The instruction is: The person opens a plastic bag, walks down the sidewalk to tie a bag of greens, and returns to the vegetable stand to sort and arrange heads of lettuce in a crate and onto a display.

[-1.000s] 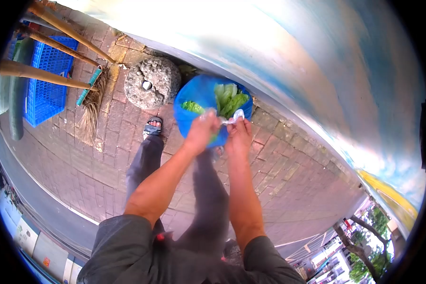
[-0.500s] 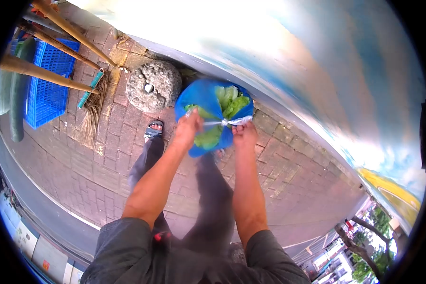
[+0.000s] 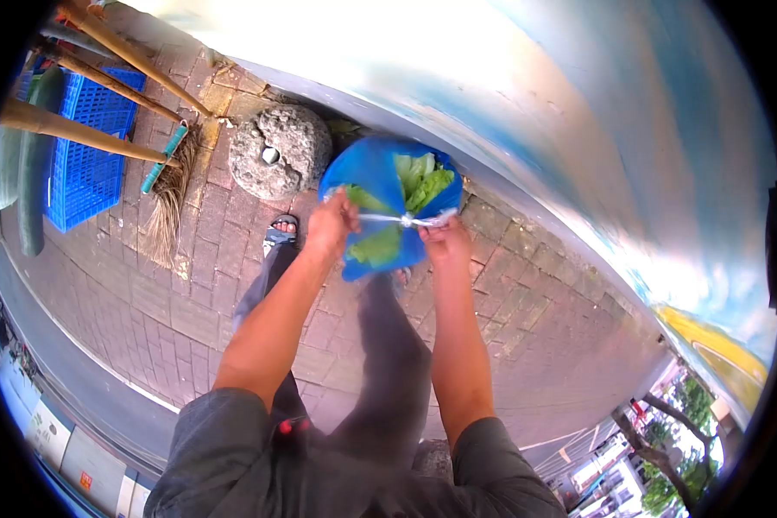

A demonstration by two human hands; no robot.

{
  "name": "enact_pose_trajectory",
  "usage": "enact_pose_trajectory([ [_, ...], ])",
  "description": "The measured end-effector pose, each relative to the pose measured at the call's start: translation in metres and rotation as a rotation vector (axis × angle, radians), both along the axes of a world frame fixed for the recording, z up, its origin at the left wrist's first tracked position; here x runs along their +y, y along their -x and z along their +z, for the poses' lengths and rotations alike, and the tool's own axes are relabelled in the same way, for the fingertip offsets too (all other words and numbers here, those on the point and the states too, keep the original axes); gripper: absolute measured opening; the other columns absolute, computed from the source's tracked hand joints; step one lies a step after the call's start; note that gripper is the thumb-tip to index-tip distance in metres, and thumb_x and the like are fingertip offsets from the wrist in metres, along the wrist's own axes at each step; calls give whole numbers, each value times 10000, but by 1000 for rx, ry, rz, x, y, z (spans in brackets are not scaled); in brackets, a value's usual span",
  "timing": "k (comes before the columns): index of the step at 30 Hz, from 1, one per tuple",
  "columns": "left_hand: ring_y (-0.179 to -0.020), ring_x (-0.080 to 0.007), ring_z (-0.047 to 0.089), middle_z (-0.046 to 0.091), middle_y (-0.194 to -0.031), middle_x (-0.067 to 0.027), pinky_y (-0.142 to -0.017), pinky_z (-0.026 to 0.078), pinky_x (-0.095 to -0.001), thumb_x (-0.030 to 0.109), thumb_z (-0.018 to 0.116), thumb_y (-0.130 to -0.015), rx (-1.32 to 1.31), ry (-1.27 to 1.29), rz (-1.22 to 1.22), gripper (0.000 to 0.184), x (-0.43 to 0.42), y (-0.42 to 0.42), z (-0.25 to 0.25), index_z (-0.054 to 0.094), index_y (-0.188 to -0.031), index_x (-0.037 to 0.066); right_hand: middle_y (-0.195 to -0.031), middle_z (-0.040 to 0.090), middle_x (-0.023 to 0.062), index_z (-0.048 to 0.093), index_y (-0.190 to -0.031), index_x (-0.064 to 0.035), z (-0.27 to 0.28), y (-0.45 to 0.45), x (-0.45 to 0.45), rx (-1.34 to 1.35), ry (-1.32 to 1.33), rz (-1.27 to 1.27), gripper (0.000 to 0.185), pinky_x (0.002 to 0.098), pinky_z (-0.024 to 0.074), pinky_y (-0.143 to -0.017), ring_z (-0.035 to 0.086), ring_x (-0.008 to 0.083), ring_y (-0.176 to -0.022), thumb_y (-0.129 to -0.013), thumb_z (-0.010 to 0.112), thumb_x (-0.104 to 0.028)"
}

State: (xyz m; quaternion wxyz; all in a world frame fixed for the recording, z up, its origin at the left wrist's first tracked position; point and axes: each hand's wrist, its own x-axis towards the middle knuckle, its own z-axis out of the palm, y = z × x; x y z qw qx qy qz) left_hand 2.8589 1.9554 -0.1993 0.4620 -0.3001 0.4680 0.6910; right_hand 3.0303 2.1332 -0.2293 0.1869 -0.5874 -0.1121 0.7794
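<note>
In front of my legs stands a round blue container (image 3: 363,162), a bag or a tub, with green leafy vegetables (image 3: 425,186) like lettuce showing in it. A whitish plastic strip (image 3: 380,217) runs across its top, with a knot (image 3: 407,221) near the middle. My left hand (image 3: 331,226) is closed on the strip's left end, fingers pinched. On the other side my right hand (image 3: 446,240) pinches the right end close to the knot. The strip looks taut between both hands.
Left of the container lies a round stone with a hole (image 3: 281,154). A straw broom (image 3: 171,207), wooden poles (image 3: 86,138), a blue crate (image 3: 91,151) and large green gourds (image 3: 36,164) are farther left. A painted wall (image 3: 527,112) rises close behind the container.
My left hand has shifted slightly left and up, and the strip is drawn a little straighter. My right hand stays nearly in place.
</note>
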Motion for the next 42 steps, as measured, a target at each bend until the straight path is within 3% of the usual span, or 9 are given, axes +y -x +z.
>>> enact_pose_trajectory([
  [4, -644, -150, 577, 603, -725, -59, -591, 475, -298, 304, 595, -969, 103, 75, -242, 274, 2, 12, 12, 611, -876, 46, -1066, 662, 112, 541, -1186, -90, 15, -6, -7, -105, -115, 87, 241, 491, 473, -893, 639, 274, -986, -952, 553, -146],
  [8, -823, -116, 620, 686, -980, -62, -721, 511, -257, 289, 692, -904, 319, 40, -458, 413, 17, 31, 54, 637, -1174, -18, -1106, 654, 146, 516, -1266, -49, 37, -19, 6, -386, -691, 380, 387, 504, 430, -991, 609, 312, -1093, -912, 614, -171],
  [13, -857, -109, 612, 676, -1042, -76, -751, 507, -257, 244, 681, -916, 548, 109, -306, 401, 18, 43, 54, 618, -1214, -17, -1185, 639, 227, 530, -1283, 8, 94, 58, -16, -544, -1563, 1333, 496, 522, 326, -1115, 623, 334, -1115, -845, 675, -175],
  [16, -877, -114, 620, 677, -1054, -86, -758, 510, -256, 218, 655, -935, 533, 200, -264, 370, -20, 56, 76, 618, -1226, -8, -1133, 636, 277, 588, -1191, 12, 54, 70, -27, -528, -1674, 1644, 453, 518, 221, -1165, 602, 427, -1065, -876, 622, -311],
  [19, -888, -127, 634, 684, -1053, -81, -762, 516, -257, 212, 640, -946, 499, 320, -262, 339, -97, 56, 80, 630, -1212, 1, -1081, 661, 259, 588, -1157, 20, 61, 87, -16, -589, -1240, 1980, 472, 505, 316, -1111, 614, 423, -1040, -879, 606, -361],
  [20, -878, -127, 635, 687, -1047, -77, -753, 520, -259, 219, 638, -945, 476, 373, -284, 335, -126, 55, 85, 636, -1200, 1, -1014, 680, 245, 611, -1073, 14, 54, 83, -16, -605, -1232, 1903, 424, 484, 428, -1000, 634, 417, -993, -867, 625, -356],
  [23, -831, -129, 641, 696, -1005, -83, -705, 526, -266, 236, 637, -931, 440, 579, -391, 334, -216, 32, 93, 654, -1161, -6, -988, 684, 238, 629, -1018, 13, 72, 83, -10, -642, -1123, 2057, 390, 483, 485, -885, 642, 419, -958, -869, 622, -347],
  [33, -675, -144, 623, 689, -887, -96, -595, 506, -279, 243, 618, -905, 114, 816, -447, 329, -407, -76, 157, 658, -1097, -20, -916, 672, 230, 662, -1011, -35, 105, 58, -11, -443, -1037, 1975, 281, 478, 497, -765, 649, 397, -881, -851, 651, -266],
  [42, -681, -142, 631, 680, -893, -80, -592, 502, -282, 239, 612, -900, -39, 797, -431, 343, -405, -92, 172, 639, -1148, 3, -881, 672, 206, 661, -1022, -75, 138, 65, 4, -378, -1092, 1916, 247, 471, 496, -729, 657, 390, -845, -854, 653, -256],
])
